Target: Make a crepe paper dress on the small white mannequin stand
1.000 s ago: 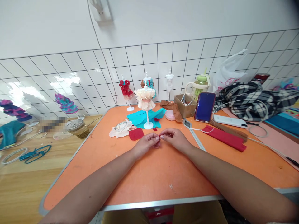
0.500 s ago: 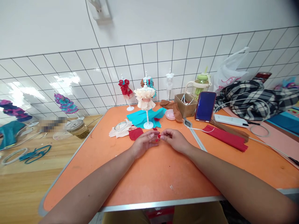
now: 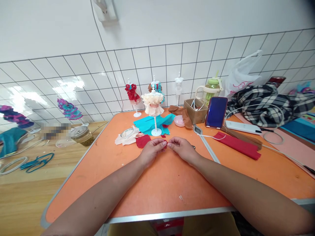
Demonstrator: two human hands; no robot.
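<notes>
My left hand (image 3: 151,151) and my right hand (image 3: 182,150) meet fingertip to fingertip over the orange table (image 3: 157,186). Both are closed in a pinch on a small red crepe paper piece (image 3: 165,143), mostly covered by the fingers. Just beyond them stands a small white dress form (image 3: 155,121) wearing a cream ruffled paper dress (image 3: 153,101). Red crepe paper (image 3: 143,141) lies by my left hand, and a turquoise sheet (image 3: 144,124) spreads under the stand. A small dark tip (image 3: 194,147) pokes out beside my right hand; its kind is unclear.
Behind stand a form in red flowers (image 3: 132,93) and a bare white form (image 3: 178,87). A tape roll (image 3: 127,132) lies left. To the right are a pink dish (image 3: 179,121), a brown box (image 3: 197,113), a phone (image 3: 216,112), scissors (image 3: 197,129) and folded red paper (image 3: 237,146).
My left fingers, spread half a second ago, have closed on the red paper piece. Both hands' fingertips have come together, hiding more of it. The dark tip now shows by my right hand.
</notes>
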